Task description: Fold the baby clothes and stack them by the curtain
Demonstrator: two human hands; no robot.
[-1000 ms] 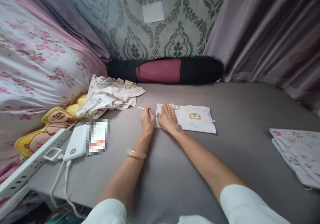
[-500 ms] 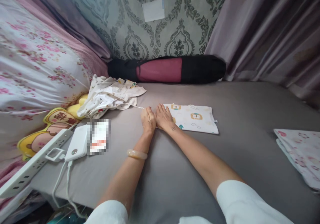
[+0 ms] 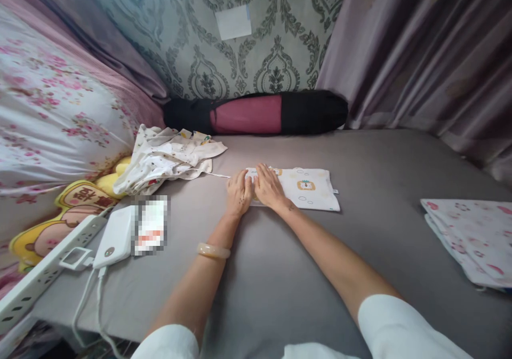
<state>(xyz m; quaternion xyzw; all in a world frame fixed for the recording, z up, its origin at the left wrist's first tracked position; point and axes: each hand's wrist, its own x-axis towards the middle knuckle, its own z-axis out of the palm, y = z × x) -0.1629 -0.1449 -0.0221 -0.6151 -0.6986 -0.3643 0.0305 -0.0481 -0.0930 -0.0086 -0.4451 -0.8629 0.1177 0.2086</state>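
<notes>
A folded white baby cloth (image 3: 316,192) printed with lions and leaves lies flat on the grey sheet, a small tag on its right edge. My right hand (image 3: 270,188) rests palm down on its left part, fingers stretched out and holding nothing. Close beside it, my left hand (image 3: 239,192) lies on the cloth's left end, its fingers out flat and pointing away from me. A pale bangle (image 3: 213,250) circles my left wrist. The hands cover part of the cloth, including most of its left end.
Crumpled white printed clothes (image 3: 168,156) lie at the left, a thin tie trailing toward my left hand. Nearer are a white power bank (image 3: 116,236) with cables and a power strip (image 3: 52,268). A black-and-pink roll bag (image 3: 248,114) lies along the wall. More folded cloth (image 3: 472,239) sits at the right.
My left hand has gone from curled fingers at the cloth's left end to lying flatter on it. My right hand stays on the cloth, and more of the left end shows. The view has shifted slightly.
</notes>
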